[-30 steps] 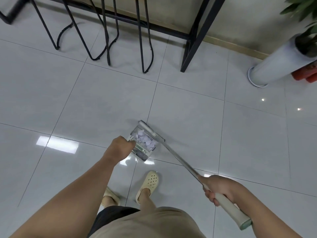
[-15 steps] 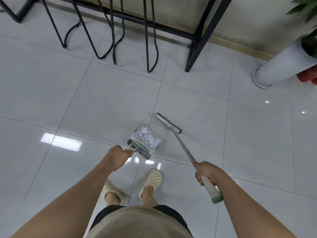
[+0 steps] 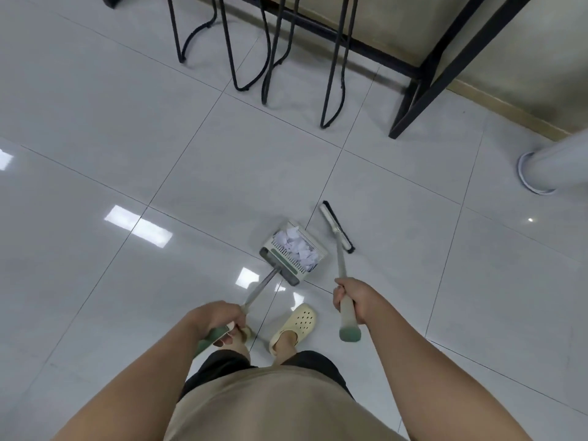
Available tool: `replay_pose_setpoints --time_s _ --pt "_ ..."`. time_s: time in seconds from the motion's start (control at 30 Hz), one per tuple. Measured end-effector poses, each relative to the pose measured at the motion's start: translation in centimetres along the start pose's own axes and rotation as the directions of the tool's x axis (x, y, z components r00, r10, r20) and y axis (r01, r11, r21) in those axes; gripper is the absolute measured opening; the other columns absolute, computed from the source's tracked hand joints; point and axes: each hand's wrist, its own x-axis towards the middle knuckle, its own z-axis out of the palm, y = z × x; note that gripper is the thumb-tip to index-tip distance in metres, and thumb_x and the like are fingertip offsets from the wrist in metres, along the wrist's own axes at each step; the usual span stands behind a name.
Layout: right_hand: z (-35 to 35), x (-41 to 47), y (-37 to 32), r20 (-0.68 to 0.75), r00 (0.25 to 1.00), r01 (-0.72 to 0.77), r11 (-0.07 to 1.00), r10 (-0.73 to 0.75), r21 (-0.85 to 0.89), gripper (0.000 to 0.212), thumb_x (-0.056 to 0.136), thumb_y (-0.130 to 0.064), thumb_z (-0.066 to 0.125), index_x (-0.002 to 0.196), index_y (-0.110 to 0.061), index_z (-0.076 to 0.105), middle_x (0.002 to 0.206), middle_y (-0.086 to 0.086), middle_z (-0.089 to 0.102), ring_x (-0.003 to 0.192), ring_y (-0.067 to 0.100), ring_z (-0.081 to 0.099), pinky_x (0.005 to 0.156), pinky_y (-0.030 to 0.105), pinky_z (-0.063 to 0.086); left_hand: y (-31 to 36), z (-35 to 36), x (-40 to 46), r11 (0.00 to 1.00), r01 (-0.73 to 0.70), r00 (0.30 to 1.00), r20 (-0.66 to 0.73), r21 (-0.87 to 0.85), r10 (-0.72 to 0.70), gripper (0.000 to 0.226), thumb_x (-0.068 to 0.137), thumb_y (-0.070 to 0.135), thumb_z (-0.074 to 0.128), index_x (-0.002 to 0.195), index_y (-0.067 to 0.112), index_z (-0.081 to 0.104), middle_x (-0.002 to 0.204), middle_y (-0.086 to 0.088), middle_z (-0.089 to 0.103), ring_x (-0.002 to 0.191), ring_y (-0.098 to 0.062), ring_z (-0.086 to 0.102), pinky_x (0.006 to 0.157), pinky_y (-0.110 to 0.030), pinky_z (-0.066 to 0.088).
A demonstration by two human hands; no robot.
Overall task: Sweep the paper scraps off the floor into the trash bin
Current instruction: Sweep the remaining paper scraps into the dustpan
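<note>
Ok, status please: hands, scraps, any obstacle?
Left hand grips dustpan handle, right hand grips broom. Paper scraps in dustpan. No trash bin in view.

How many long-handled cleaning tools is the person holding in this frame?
2. The dustpan, with paper scraps in it, is held by its handle in the left hand; the broom is to its right, gripped by the right hand. No trash bin shows.
</note>
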Motion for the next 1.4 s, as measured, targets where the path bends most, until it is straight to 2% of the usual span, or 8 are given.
replay_pose_setpoints --time_s 0.17,0.3,0.43,0.67,0.87,1.03,1.23,1.4 --pt "8.3 -2.1 -0.3 0.024 0.998 0.059 0.989 -0.063 0.134 0.008 0.098 -0.006 0.051 0.089 -0.008 0.05 0.052 0.001 0.042 0.032 0.008 0.041 0.031 0.015 0.036 -0.4 -1.3 -0.7 0.963 -0.183 0.971 -0.19 -0.2 0.145 0.011 0.08 0.007 0.061 0.072 0.004 0.054 0.058 -0.008 0.052 0.047 -0.02 0.04 0.05 -0.025 0.03" --pt "15.0 -2.7 0.4 -0.008 0.992 0.123 0.991 -0.123 0.044 0.012 0.095 -0.001 0.046 0.093 -0.007 0.055 0.06 0.001 0.043 0.033 0.007 0.04 0.033 0.015 0.036 -1.6 -5.7 -2.7 0.868 -0.224 0.972 -0.173 -0.444 0.162 0.018 0.063 0.025 0.059 0.07 0.012 0.049 0.054 -0.001 0.044 0.045 -0.016 0.032 0.049 -0.024 0.024" --pt "21.7 -2.8 0.8 -0.035 0.986 0.16 0.985 -0.162 -0.072 0.009 0.093 -0.006 0.053 0.093 -0.01 0.061 0.058 -0.001 0.042 0.035 0.007 0.039 0.034 0.015 0.036 -4.1 -9.9 -3.5 0.872 -0.251 0.96 -0.225 -0.421 0.168 0.021 0.081 0.017 0.062 0.063 0.013 0.05 0.05 -0.002 0.044 0.043 -0.016 0.033 0.051 -0.026 0.024" --pt "30.7 -2.7 -0.9 0.124 0.976 0.17 0.981 -0.182 0.095 0.018 0.096 -0.003 0.05 0.08 -0.012 0.048 0.05 -0.004 0.037 0.033 0.006 0.036 0.031 0.015 0.033 -9.0 -18.0 -5.3 0.73 -0.508 0.837 -0.464 -0.458 0.29 0.035 0.091 0.005 0.056 0.058 0.009 0.044 0.052 -0.008 0.039 0.042 -0.016 0.032 0.045 -0.025 0.028" --pt "39.4 -3.2 -2.7 0.216 0.971 0.117 0.991 -0.102 -0.059 0.019 0.094 -0.001 0.052 0.079 -0.012 0.046 0.06 -0.002 0.038 0.036 0.007 0.037 0.03 0.016 0.034 -9.2 -23.0 -4.3 0.604 -0.553 0.786 -0.599 -0.574 0.15 0.027 0.079 0.025 0.06 0.06 0.008 0.051 0.051 -0.005 0.046 0.046 -0.017 0.04 0.051 -0.033 0.034" --pt "50.3 -3.5 -8.6 0.251 0.963 0.167 0.953 -0.102 -0.254 0.019 0.093 0.002 0.049 0.079 -0.01 0.048 0.055 0.0 0.041 0.035 0.007 0.038 0.031 0.017 0.035 -5.7 -30.9 -4.2 0.411 -0.608 0.753 -0.657 -0.679 0.028 0.031 0.094 0.006 0.056 0.063 0.006 0.053 0.053 -0.007 0.045 0.045 -0.015 0.037 0.045 -0.028 0.031" --pt "65.7 -5.4 -16.5 0.353 0.935 0.177 0.885 -0.016 -0.43 0.015 0.092 0.003 0.047 0.081 -0.008 0.049 0.048 0.0 0.043 0.034 0.007 0.039 0.03 0.016 0.035 -3.1 -43.6 -7.2 0.307 -0.691 0.643 -0.75 -0.654 -0.153 0.024 0.093 0.011 0.06 0.07 0.004 0.057 0.054 -0.004 0.047 0.048 -0.016 0.038 0.048 -0.028 0.03" --pt "78.4 -8.6 -19.8 0.41 0.912 0.252 0.772 0.013 -0.584 0.015 0.091 0.005 0.045 0.082 -0.007 0.048 0.047 0.001 0.041 0.034 0.008 0.039 0.031 0.015 0.036 -1.1 -53.2 -10.2 0.127 -0.776 0.565 -0.77 -0.618 -0.297 0.017 0.081 0.018 0.065 0.074 0.008 0.054 0.053 -0.001 0.04 0.044 -0.014 0.032 0.044 -0.024 0.027"
